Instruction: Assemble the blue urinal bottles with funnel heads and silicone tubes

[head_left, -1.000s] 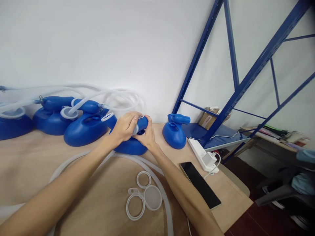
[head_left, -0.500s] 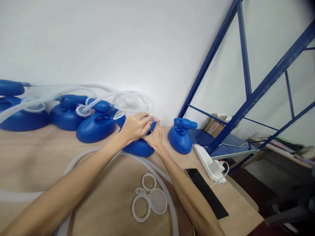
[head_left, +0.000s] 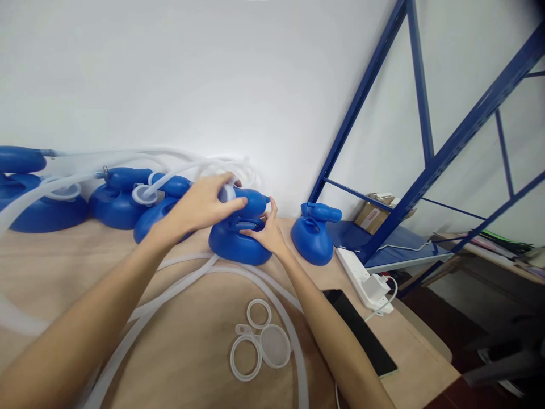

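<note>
A blue plastic urinal bottle (head_left: pixel 240 244) stands upright on the table in front of me, its neck pointing right. My left hand (head_left: pixel 210 199) is curled around the mouth end of the neck, thumb along the near side, gripping a white plastic cap (head_left: pixel 227 193) there. My right hand (head_left: pixel 270 228) holds the same bottle from the right, with a finger at the narrow tip and the thumb on the body by the handle. Part of the cap is covered by the left hand.
More blue bottles (head_left: pixel 117 204) with white tubes stand along the wall at left; another blue bottle (head_left: pixel 313 241) is at right. White tubing (head_left: pixel 170 292) loops over the table. White rings and a lid (head_left: pixel 275 345), a phone (head_left: pixel 360 332), a power strip (head_left: pixel 353 270) and a blue rack (head_left: pixel 374 241) are nearby.
My left hand has moved from the narrow tip to the mouth end of the bottle, where a white cap now shows. The right hand has spread around the tip and body.
</note>
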`<state>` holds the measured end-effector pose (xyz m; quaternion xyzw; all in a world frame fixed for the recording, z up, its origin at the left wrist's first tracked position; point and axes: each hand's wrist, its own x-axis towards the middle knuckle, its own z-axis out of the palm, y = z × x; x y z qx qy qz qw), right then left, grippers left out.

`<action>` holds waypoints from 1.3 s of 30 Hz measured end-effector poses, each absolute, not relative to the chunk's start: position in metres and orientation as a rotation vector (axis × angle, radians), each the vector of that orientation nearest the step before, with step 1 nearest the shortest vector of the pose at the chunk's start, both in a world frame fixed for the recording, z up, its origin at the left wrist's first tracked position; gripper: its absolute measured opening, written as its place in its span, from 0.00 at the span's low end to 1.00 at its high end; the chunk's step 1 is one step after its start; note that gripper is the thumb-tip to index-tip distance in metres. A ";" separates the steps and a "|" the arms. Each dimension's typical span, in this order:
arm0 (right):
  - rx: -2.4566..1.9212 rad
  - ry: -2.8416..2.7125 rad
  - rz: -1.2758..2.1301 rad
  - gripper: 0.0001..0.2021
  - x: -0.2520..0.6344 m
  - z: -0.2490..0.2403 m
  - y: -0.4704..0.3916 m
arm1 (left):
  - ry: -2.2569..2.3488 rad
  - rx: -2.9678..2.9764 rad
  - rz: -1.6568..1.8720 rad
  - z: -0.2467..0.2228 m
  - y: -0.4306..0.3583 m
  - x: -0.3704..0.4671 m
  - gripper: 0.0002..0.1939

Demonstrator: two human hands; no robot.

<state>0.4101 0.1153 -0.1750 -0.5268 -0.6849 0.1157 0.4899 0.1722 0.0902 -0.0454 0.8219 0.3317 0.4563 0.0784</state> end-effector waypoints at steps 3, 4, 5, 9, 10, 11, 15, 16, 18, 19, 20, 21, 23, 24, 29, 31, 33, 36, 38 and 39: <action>-1.167 -1.678 0.188 0.78 0.414 -0.160 0.112 | 1.000 2.074 1.297 -0.028 0.082 0.158 0.14; -1.087 -1.701 0.099 0.79 0.413 -0.152 0.108 | 0.965 1.940 1.245 -0.025 0.080 0.156 0.14; -1.003 -1.741 -0.001 0.77 0.412 -0.143 0.102 | 0.920 1.827 1.189 -0.024 0.079 0.156 0.14; -0.810 -1.973 -0.295 0.47 0.401 -0.106 0.072 | 0.808 1.625 1.050 -0.027 0.073 0.167 0.15; -0.810 -1.999 -0.328 0.40 0.398 -0.099 0.064 | 0.800 1.604 1.067 -0.029 0.071 0.172 0.14; -0.827 -2.007 -0.347 0.34 0.396 -0.094 0.058 | 0.793 1.587 1.110 -0.031 0.068 0.176 0.12; -0.943 -1.962 -0.323 0.32 0.390 -0.086 0.041 | 0.855 1.648 1.366 -0.035 0.056 0.189 0.11; -0.950 -1.948 -0.301 0.33 0.389 -0.085 0.039 | 0.898 1.702 1.409 -0.035 0.053 0.191 0.12; -0.925 -1.918 -0.256 0.33 0.386 -0.085 0.035 | 0.989 1.803 1.480 -0.034 0.047 0.191 0.16; -0.896 -1.899 -0.231 0.32 0.384 -0.084 0.033 | 1.028 1.842 1.519 -0.034 0.044 0.190 0.17; -0.862 -1.887 -0.198 0.32 0.382 -0.083 0.032 | 1.062 1.874 1.567 -0.033 0.041 0.190 0.19; -0.829 -1.879 -0.151 0.32 0.380 -0.082 0.031 | 1.089 1.904 1.622 -0.033 0.038 0.189 0.20; -0.782 -1.865 -0.010 0.33 0.377 -0.077 0.030 | 1.100 1.974 1.731 -0.035 0.033 0.188 0.19; -0.766 -1.854 0.086 0.34 0.375 -0.074 0.030 | 1.087 2.011 1.775 -0.036 0.031 0.188 0.17; -0.707 -1.697 0.866 0.27 0.380 -0.070 0.039 | 0.956 2.222 1.911 -0.046 0.024 0.190 0.17; -0.702 -1.606 1.263 0.26 0.385 -0.074 0.045 | 0.826 2.362 1.946 -0.049 0.021 0.190 0.20; -0.698 -1.548 1.555 0.27 0.390 -0.078 0.049 | 0.686 2.509 1.923 -0.049 0.019 0.189 0.23; -0.725 -1.515 1.660 0.25 0.393 -0.080 0.051 | 0.579 2.631 1.792 -0.047 0.025 0.184 0.27; -0.768 -1.520 1.628 0.27 0.392 -0.080 0.051 | 0.555 2.642 1.708 -0.044 0.031 0.180 0.27; -0.781 -1.534 1.617 0.28 0.390 -0.080 0.051 | 0.548 2.638 1.678 -0.042 0.034 0.179 0.27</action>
